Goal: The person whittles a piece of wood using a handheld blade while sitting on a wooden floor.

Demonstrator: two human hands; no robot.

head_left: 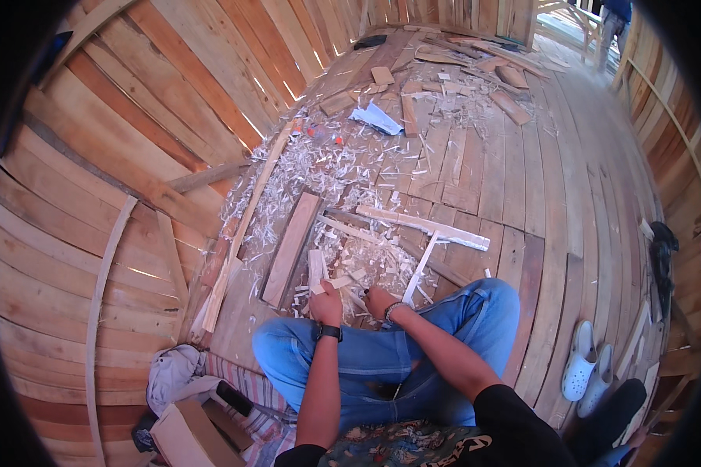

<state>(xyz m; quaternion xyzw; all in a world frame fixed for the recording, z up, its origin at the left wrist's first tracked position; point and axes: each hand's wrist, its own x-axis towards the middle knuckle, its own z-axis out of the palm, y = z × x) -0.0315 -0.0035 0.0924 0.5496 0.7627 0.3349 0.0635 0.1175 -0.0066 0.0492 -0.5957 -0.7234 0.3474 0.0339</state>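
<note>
My left hand [326, 303], wearing a dark wristband, is closed around a short pale wooden block [317, 267] that stands up from the fingers. A thin wood strip [344, 281] crosses the block at the same hand and points to the right. Close by on the right, my right hand [381, 302] has its fingers curled in. Something small and dark shows at its fingertips, too small to name. Both hands are over a heap of wood shavings [378, 255] in front of my crossed legs. A brown plank [292, 247] lies just left of them.
Beyond the shavings lies a T-shaped pair of pale wood strips [424, 226]. A long batten [249, 218] runs along the left wall. Offcuts [510, 76] litter the far floor. Light clogs [580, 362] stand at right, a cardboard box [191, 436] at lower left. A person [614, 35] stands far right.
</note>
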